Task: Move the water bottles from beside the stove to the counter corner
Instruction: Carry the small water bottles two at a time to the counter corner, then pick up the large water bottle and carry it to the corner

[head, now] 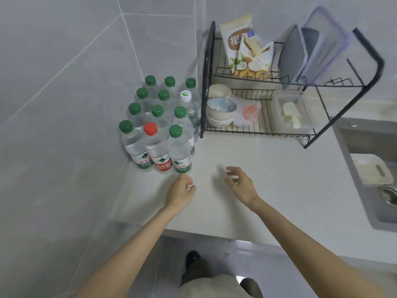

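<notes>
Clear plastic water bottles [159, 125] with green caps, one red-capped bottle [158, 147] among them, their labels too blurred to read, stood upright in the counter corner just beyond the loosely curled fingers of the empty left hand [180, 191], while the right hand [240, 182] hovered spread and empty.

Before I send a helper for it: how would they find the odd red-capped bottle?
Go to the counter corner left of the black dish rack, where the water bottles cluster. In the front row of three, take the middle one, the red-capped bottle: only it has a red cap and label.
</notes>
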Motion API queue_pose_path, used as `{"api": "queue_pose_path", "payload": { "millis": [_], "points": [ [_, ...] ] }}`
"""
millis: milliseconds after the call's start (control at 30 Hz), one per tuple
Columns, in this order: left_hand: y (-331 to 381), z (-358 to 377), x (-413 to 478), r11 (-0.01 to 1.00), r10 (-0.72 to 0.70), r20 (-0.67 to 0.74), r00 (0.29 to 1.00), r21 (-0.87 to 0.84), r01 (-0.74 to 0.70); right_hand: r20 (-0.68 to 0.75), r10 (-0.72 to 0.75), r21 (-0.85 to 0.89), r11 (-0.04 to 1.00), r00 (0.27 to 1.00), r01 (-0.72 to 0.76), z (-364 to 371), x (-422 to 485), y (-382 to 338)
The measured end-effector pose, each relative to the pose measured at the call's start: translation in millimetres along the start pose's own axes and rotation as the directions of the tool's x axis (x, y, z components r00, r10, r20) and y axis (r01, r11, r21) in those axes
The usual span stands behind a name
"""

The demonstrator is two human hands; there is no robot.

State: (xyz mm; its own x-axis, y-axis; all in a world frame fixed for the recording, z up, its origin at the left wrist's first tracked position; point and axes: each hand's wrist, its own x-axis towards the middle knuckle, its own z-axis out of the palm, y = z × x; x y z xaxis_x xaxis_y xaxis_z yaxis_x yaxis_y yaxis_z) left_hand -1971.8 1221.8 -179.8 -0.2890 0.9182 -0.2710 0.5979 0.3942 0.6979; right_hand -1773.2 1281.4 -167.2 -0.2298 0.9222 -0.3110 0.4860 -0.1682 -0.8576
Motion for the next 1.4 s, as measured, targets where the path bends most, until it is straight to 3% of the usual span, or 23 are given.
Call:
{"api": "queue_pose_path", "payload": {
  "millis": [267, 533, 667, 833, 1033, 1333, 1400],
  "points": [
    [145.5, 99.0, -24.9, 0.986, 0.156, 0.183, 0.971, -0.092, -0.141, -0.166, 0.063, 0.094, 0.994, 0.984, -0.048, -151.3, -74.1, 65.1],
    [298.4, 255.9, -94.2, 0.926, 0.376, 0.477, 0.794, -0.182, -0.329, -0.461, 0.167, 0.138, 0.984, 0.872, -0.115, -308.1, -191.7, 167.4],
    [372.9, 336.1, -141.5, 0.871, 0.457, 0.634, 0.623, -0.178, -0.458, -0.582, 0.275, 0.257, 0.955, 0.765, -0.147, -377.0, -266.1, 213.7],
    [458.1, 433.6, -206.0, 0.767, 0.524, 0.756, 0.392, -0.218, -0.604, -0.746, 0.389, 0.366, 0.918, 0.541, -0.155, -445.1, -355.1, 265.9],
    [550.4, 542.9, -286.2, 0.646, 0.438, 0.897, 0.061, -0.267, -0.715, -0.823, 0.504, 0.500, 0.862, 0.262, -0.088, -511.2, -448.6, 315.3],
    [681.1, 679.1, -449.5, 0.480, 0.362, 0.850, -0.383, -0.522, -0.705, -0.799, 0.584, 0.577, 0.812, -0.147, 0.090, -601.3, -582.9, 356.0],
    [697.1, 699.1, -484.3, 0.460, 0.324, 0.831, -0.451, -0.555, -0.693, -0.771, 0.596, 0.591, 0.801, -0.223, 0.098, -608.3, -610.6, 361.9]
  ]
}}
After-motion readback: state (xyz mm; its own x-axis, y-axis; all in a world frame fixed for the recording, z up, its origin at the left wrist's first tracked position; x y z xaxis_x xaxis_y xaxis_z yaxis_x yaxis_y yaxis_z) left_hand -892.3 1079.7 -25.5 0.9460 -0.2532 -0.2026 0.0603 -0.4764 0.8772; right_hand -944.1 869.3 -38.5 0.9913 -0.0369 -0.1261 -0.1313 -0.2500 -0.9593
